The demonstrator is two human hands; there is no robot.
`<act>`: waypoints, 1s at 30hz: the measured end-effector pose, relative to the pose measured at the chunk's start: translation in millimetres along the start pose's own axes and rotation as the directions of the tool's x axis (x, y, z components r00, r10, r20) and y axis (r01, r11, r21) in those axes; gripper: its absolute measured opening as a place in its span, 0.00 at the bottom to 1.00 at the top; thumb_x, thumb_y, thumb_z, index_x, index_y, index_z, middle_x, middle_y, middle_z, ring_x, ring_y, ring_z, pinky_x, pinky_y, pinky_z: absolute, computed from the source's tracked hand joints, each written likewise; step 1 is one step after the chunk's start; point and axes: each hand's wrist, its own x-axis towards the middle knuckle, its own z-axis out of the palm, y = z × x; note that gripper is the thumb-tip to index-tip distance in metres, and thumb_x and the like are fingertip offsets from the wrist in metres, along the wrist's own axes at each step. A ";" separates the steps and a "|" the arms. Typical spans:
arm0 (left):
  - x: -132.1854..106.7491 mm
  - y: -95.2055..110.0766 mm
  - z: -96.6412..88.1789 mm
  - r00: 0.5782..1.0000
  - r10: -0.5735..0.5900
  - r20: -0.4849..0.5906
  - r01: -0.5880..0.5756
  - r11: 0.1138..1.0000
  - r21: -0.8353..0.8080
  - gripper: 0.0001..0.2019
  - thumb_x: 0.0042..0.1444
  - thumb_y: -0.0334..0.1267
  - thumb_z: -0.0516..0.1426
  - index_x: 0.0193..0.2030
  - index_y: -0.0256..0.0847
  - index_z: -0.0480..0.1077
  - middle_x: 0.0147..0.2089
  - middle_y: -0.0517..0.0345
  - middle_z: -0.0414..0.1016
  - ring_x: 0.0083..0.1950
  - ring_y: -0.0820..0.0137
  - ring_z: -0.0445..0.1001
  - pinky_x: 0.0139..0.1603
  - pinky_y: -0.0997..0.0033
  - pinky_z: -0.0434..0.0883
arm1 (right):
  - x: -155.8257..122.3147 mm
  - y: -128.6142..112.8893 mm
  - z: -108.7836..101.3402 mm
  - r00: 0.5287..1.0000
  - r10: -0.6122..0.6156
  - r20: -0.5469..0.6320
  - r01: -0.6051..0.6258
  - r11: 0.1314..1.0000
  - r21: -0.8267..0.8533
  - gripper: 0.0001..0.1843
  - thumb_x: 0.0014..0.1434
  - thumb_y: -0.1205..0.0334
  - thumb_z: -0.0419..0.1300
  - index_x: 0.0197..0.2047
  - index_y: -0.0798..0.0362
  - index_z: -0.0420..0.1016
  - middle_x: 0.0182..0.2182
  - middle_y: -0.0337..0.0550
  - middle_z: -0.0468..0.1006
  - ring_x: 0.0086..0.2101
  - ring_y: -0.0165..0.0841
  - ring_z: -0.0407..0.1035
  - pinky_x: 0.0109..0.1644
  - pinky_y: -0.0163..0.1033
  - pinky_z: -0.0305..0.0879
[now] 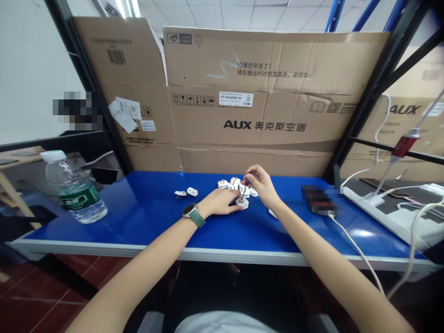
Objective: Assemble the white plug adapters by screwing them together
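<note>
My left hand (pixel 222 201), with a green-strapped watch on the wrist, rests on the blue table (pixel 145 217) and pinches a white plug (pixel 242 202) against the surface. My right hand (pixel 259 184) is raised just above it, fingers curled around a small thin tool whose tip points down at that plug. Several more white plugs (pixel 233 183) lie in a cluster right behind the hands. Two other white plugs (pixel 187 192) lie apart to the left. A further white piece (pixel 272 213) peeks out beneath my right wrist.
A water bottle (pixel 74 187) stands at the table's left end. A dark device (pixel 321 200) with a white cable lies to the right, beside a white power strip (pixel 385 215). Cardboard boxes (pixel 256 97) wall off the back. A black shelf post (pixel 378 88) slants at right.
</note>
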 end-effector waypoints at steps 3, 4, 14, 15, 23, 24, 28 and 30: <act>-0.2 0.4 -0.2 1.000 -0.009 0.006 0.009 1.000 -0.001 0.18 0.67 0.55 0.57 0.50 0.43 0.70 0.45 0.54 0.80 0.39 0.62 0.79 0.34 0.69 0.65 | -1.0 -1.9 -0.5 1.000 -0.022 -0.018 0.020 0.995 -0.099 0.19 0.56 0.48 0.70 0.42 0.48 0.70 0.33 0.38 0.74 0.32 0.33 0.74 0.37 0.41 0.78; -0.3 0.6 -0.3 1.000 -0.011 0.008 0.011 1.000 0.002 0.18 0.67 0.55 0.57 0.50 0.43 0.71 0.45 0.53 0.80 0.40 0.62 0.79 0.35 0.69 0.66 | -1.5 -2.4 -1.0 0.999 -0.034 -0.022 0.030 0.989 -0.142 0.18 0.56 0.49 0.71 0.43 0.48 0.72 0.33 0.38 0.74 0.31 0.33 0.74 0.36 0.41 0.78; -0.9 3.9 -2.0 1.000 -0.015 0.006 0.015 0.999 0.031 0.17 0.67 0.54 0.57 0.50 0.42 0.72 0.44 0.51 0.80 0.41 0.60 0.80 0.39 0.67 0.69 | -2.2 -9.1 -8.8 0.973 -0.152 0.171 0.211 0.887 -0.412 0.20 0.64 0.58 0.61 0.59 0.48 0.77 0.44 0.46 0.81 0.40 0.38 0.77 0.48 0.45 0.77; -0.9 3.9 -2.0 1.000 -0.017 0.007 0.016 0.999 0.028 0.17 0.67 0.54 0.57 0.50 0.42 0.72 0.44 0.51 0.80 0.41 0.60 0.80 0.39 0.67 0.69 | -2.0 -10.1 -9.3 0.972 -0.153 0.180 0.217 0.881 -0.420 0.19 0.64 0.59 0.61 0.58 0.48 0.77 0.42 0.45 0.81 0.40 0.37 0.77 0.48 0.45 0.76; -1.6 2.9 0.5 1.000 -0.001 -0.001 0.001 0.997 0.083 0.16 0.67 0.53 0.56 0.51 0.43 0.71 0.46 0.51 0.80 0.44 0.59 0.80 0.38 0.67 0.69 | -6.2 -21.3 -6.7 0.939 -0.211 0.271 0.332 0.760 -0.559 0.12 0.65 0.52 0.64 0.48 0.48 0.81 0.39 0.46 0.76 0.37 0.37 0.71 0.44 0.43 0.72; -1.7 3.1 0.9 1.000 0.002 -0.006 -0.002 0.995 0.101 0.16 0.67 0.52 0.56 0.51 0.43 0.71 0.47 0.51 0.80 0.44 0.58 0.80 0.38 0.66 0.69 | -6.9 -22.6 -6.4 0.935 -0.209 0.286 0.338 0.768 -0.544 0.14 0.67 0.52 0.62 0.51 0.48 0.80 0.41 0.47 0.77 0.39 0.38 0.72 0.45 0.43 0.72; -2.3 4.2 2.2 1.000 0.006 -0.018 -0.004 0.991 0.131 0.17 0.68 0.53 0.55 0.52 0.42 0.71 0.46 0.50 0.81 0.43 0.57 0.80 0.37 0.64 0.69 | -7.7 -23.6 -6.5 0.930 -0.174 0.324 0.306 0.854 -0.421 0.20 0.73 0.53 0.52 0.63 0.45 0.75 0.45 0.46 0.80 0.42 0.39 0.74 0.50 0.45 0.71; -2.5 4.3 2.5 1.000 0.000 -0.021 0.002 0.994 0.112 0.17 0.68 0.53 0.55 0.52 0.43 0.71 0.45 0.51 0.81 0.43 0.57 0.80 0.37 0.64 0.69 | -6.6 -21.8 -6.5 0.937 -0.157 0.313 0.280 0.872 -0.402 0.20 0.71 0.53 0.55 0.62 0.45 0.76 0.43 0.45 0.81 0.40 0.38 0.75 0.48 0.45 0.72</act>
